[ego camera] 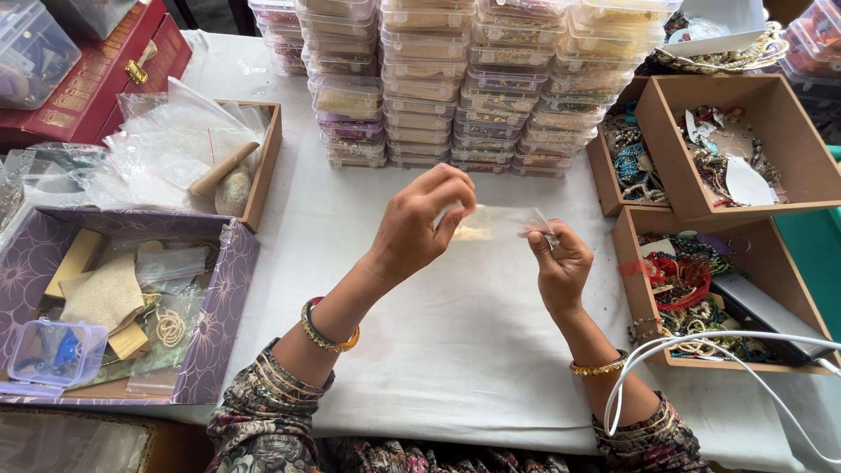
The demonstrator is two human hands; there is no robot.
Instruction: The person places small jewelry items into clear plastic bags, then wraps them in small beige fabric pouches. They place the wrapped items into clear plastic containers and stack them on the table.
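1. Both hands are raised above the middle of a white table (455,333). Together they hold a small clear plastic pouch (499,223), stretched flat between them.
2. The left hand (419,229) pinches the pouch's left end, fingers curled narrowly around it. The right hand (559,263) pinches the right end between thumb and fingertips.
3. Something small and golden sits inside the pouch near the left fingers; what it is cannot be told.
4. The step in hand looks like handling the pouch's open edge, either sealing or opening it. The next move would call for a steady pinch along that edge so the contents stay in.
5. Bangles (328,333) circle both wrists.
6. Behind the hands stand stacks of clear plastic boxes (455,79).
7. To the right are brown trays of beaded jewellery (701,298). To the left is a purple box (219,307) with cloth and packets, and a wooden tray (263,166) of plastic bags.
8. A white cable (701,346) crosses the lower right.
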